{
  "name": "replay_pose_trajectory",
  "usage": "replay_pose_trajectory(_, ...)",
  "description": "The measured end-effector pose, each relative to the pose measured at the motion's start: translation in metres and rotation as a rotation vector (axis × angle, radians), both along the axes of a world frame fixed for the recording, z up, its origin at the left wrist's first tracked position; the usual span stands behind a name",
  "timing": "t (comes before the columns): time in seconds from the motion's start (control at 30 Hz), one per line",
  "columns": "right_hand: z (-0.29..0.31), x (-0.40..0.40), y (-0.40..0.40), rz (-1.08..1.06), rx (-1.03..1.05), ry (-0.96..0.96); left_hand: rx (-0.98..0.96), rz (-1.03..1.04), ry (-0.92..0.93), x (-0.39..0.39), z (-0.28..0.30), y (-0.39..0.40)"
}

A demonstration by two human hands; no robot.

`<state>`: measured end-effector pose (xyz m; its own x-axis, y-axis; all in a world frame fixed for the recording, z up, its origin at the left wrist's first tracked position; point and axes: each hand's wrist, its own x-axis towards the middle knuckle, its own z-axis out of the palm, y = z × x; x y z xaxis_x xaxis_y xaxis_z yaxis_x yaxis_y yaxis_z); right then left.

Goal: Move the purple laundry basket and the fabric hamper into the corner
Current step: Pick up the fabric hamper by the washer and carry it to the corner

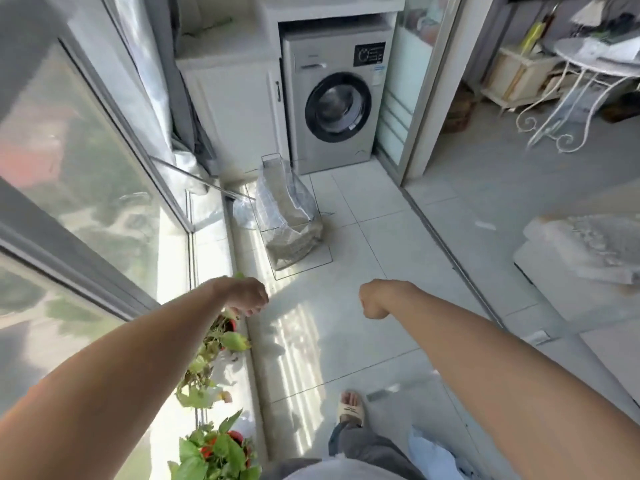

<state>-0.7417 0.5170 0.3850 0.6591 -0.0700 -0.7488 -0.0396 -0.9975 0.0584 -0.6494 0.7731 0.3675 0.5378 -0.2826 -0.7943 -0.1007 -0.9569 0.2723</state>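
Observation:
The fabric hamper (292,216), a grey-green cloth bag in a thin wire frame, stands on the white tiles near the window sill, in front of the washing machine. No purple laundry basket shows in this view. My left hand (247,296) hovers in front of me with fingers curled downward, holding nothing that I can see. My right hand (372,303) is closed in a loose fist, also holding nothing. Both hands are well short of the hamper, about a tile's length nearer to me.
A silver washing machine (334,105) sits under a white counter beside a white cabinet (235,109). Potted plants (216,344) line the sill along the window at left. A sliding-door track (446,244) runs at right, with a white metal table (588,71) beyond.

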Motion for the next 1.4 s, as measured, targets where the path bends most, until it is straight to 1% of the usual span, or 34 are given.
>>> replay_pose_trajectory(0.07,0.012,0.042,-0.010,0.020,0.008,-0.059,0.064,0.059,-0.053,0.029,0.012,0.014)
replay_pose_trajectory(0.17,0.021,0.091,-0.020,0.062,0.019,-0.087,0.129,0.125,-0.118,0.068,0.025,0.024)
replay_pose_trajectory(0.23,0.026,0.118,-0.026,0.094,0.025,-0.087,0.111,0.153,-0.166,0.087,0.029,0.019)
replay_pose_trajectory(0.27,0.027,0.130,-0.028,0.114,0.021,-0.076,0.093,0.177,-0.158,0.095,0.030,0.015)
replay_pose_trajectory(0.4,0.029,0.171,-0.034,0.174,-0.021,-0.037,0.059,0.197,-0.017,0.130,0.029,-0.003)
replay_pose_trajectory(0.47,0.031,0.198,-0.037,0.167,-0.022,-0.041,0.067,0.182,0.006,0.158,0.030,-0.010)
replay_pose_trajectory(0.57,0.033,0.237,-0.042,0.146,-0.019,-0.070,0.059,0.161,-0.029,0.204,0.029,-0.019)
replay_pose_trajectory(0.63,0.034,0.266,-0.047,0.109,-0.053,-0.080,0.048,0.166,-0.024,0.239,0.032,-0.023)
replay_pose_trajectory(0.73,0.049,0.311,-0.052,0.065,-0.046,-0.109,-0.035,0.200,-0.073,0.297,0.036,-0.029)
replay_pose_trajectory(0.8,0.048,0.338,-0.053,0.045,-0.023,-0.129,-0.089,0.231,-0.112,0.324,0.035,-0.028)
replay_pose_trajectory(0.87,0.047,0.356,-0.049,0.054,-0.013,-0.127,-0.128,0.276,-0.103,0.341,0.029,-0.032)
replay_pose_trajectory(0.97,0.045,0.375,-0.042,0.059,-0.008,-0.069,-0.186,0.352,-0.020,0.360,0.020,-0.035)
replay_pose_trajectory(1.17,0.036,0.417,-0.039,0.101,0.023,-0.037,-0.228,0.488,0.044,0.391,0.000,-0.052)
replay_pose_trajectory(1.3,0.026,0.448,-0.056,0.155,-0.009,0.019,-0.237,0.546,0.103,0.408,-0.010,-0.069)
replay_pose_trajectory(1.4,0.021,0.479,-0.076,0.215,-0.017,0.013,-0.225,0.608,0.099,0.425,-0.016,-0.078)
